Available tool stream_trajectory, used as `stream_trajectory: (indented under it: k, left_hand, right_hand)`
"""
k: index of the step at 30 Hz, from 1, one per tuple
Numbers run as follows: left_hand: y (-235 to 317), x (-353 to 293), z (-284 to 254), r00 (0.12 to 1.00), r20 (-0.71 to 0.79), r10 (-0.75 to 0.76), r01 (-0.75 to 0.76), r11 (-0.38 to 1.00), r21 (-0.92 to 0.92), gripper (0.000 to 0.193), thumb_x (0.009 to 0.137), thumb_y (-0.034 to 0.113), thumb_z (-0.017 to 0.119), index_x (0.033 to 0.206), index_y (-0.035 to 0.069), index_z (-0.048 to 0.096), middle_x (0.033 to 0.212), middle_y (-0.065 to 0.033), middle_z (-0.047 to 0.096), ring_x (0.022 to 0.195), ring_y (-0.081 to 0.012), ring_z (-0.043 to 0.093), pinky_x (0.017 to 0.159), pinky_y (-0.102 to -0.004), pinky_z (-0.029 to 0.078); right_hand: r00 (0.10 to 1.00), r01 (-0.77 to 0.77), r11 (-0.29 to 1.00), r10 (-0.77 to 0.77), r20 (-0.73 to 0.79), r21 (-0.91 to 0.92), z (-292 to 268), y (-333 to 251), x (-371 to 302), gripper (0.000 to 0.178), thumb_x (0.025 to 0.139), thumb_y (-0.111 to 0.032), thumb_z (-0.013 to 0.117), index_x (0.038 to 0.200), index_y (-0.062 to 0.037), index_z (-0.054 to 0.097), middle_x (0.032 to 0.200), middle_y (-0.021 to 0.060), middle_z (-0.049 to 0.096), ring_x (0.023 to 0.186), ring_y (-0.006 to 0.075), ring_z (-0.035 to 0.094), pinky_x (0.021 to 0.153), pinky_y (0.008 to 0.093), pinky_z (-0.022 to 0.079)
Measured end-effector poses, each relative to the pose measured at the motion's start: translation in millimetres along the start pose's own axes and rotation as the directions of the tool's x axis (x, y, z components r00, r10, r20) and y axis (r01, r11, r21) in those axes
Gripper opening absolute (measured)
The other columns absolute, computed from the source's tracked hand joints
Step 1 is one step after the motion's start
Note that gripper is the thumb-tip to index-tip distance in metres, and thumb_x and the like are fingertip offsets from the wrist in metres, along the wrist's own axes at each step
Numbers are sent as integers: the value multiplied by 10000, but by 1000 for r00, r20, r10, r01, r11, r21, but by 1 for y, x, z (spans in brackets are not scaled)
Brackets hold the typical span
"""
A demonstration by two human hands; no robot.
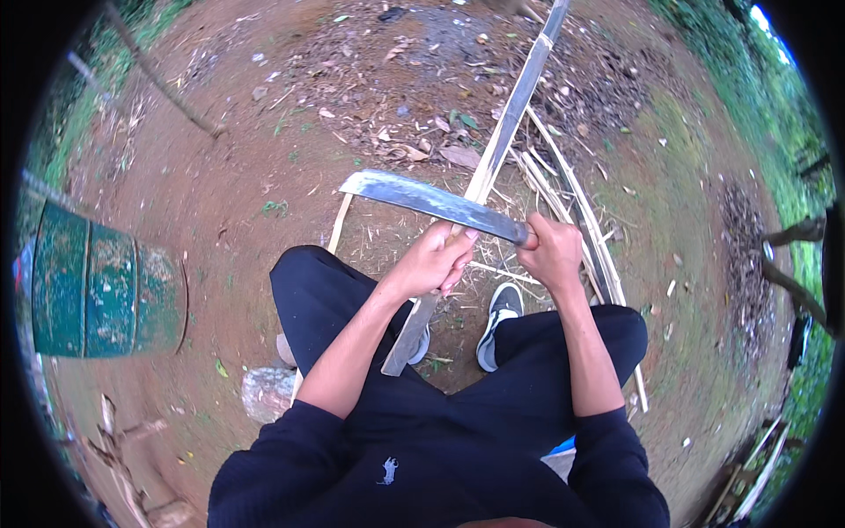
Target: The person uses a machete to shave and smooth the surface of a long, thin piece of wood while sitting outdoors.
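My left hand is closed around a long split bamboo strip. The strip slants from between my knees up to the far right, its lower end near my left thigh. Pale, shaved wood shows on it just beyond my fingers, with darker skin farther out. In my right hand is the handle of a machete, gripped with wrapped fingers. Its broad, worn blade points left and crosses over the strip just past my left hand. Whether the edge bites into the bamboo cannot be seen.
More split bamboo strips lie beside my right knee. A green, rust-marked drum is at the left, with a short log nearer my left leg. Dry leaves and shavings litter the dirt ahead. Thin poles stand at the far left.
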State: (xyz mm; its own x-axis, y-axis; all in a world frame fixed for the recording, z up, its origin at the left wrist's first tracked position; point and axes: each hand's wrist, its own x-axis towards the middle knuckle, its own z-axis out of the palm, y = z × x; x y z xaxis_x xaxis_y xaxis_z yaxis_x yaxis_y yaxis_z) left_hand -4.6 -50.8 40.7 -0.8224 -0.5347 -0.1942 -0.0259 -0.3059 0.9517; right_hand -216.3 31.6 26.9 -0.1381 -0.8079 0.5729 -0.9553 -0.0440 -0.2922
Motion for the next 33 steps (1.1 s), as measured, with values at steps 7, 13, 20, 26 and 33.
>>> stream_trajectory:
  k: [7, 13, 20, 26, 33]
  left_hand:
    - [-3, -2, 16, 1000, -4, -12, 12, 995, 99, 302, 1077, 313, 432, 947, 42, 467, 579, 40, 397, 358, -48, 394, 319, -230, 336]
    - [-5, -1, 15, 1000, 29, -2, -1, 992, 125, 310, 1079, 303, 426, 895, 56, 458, 552, 47, 384, 348, -51, 389, 310, -233, 335]
    - [-8, 1, 18, 999, 17, 33, -35, 992, 122, 238, 1073, 263, 442, 1143, 36, 430, 604, 50, 398, 369, -40, 385, 318, -219, 346]
    - [-16, 10, 14, 1000, -4, 8, -7, 997, 75, 197, 1069, 255, 448, 1054, 60, 432, 604, 48, 394, 371, -37, 377, 319, -218, 344]
    - [-9, -3, 17, 999, 31, 4, -7, 997, 82, 173, 1065, 218, 444, 1099, 50, 424, 638, 30, 418, 373, -53, 414, 327, -238, 373]
  right_hand:
    - [991, -23, 998, 31, 129, -63, 1, 6, -4, 124, 666, -111, 638, 737, -86, 540, 604, 96, 613, 553, 328, 630, 538, 455, 475]
    - [993, -25, 999, 30, 115, -43, 12, 8, -12, 161, 677, -102, 658, 786, -100, 540, 622, 94, 621, 563, 317, 637, 532, 448, 476]
    - [998, -50, 992, 53, 20, -113, 12, 46, 2, 133, 656, -81, 648, 722, -90, 533, 580, 101, 606, 538, 300, 637, 519, 432, 490]
    - [994, -66, 988, 77, 72, -142, 21, 43, -6, 102, 686, -89, 628, 718, -93, 531, 576, 101, 609, 476, 271, 613, 484, 418, 485]
    - [985, -170, 984, 171, 14, -57, 18, 59, 1, 137, 758, -141, 644, 684, -63, 559, 542, 138, 588, 483, 306, 617, 522, 424, 516]
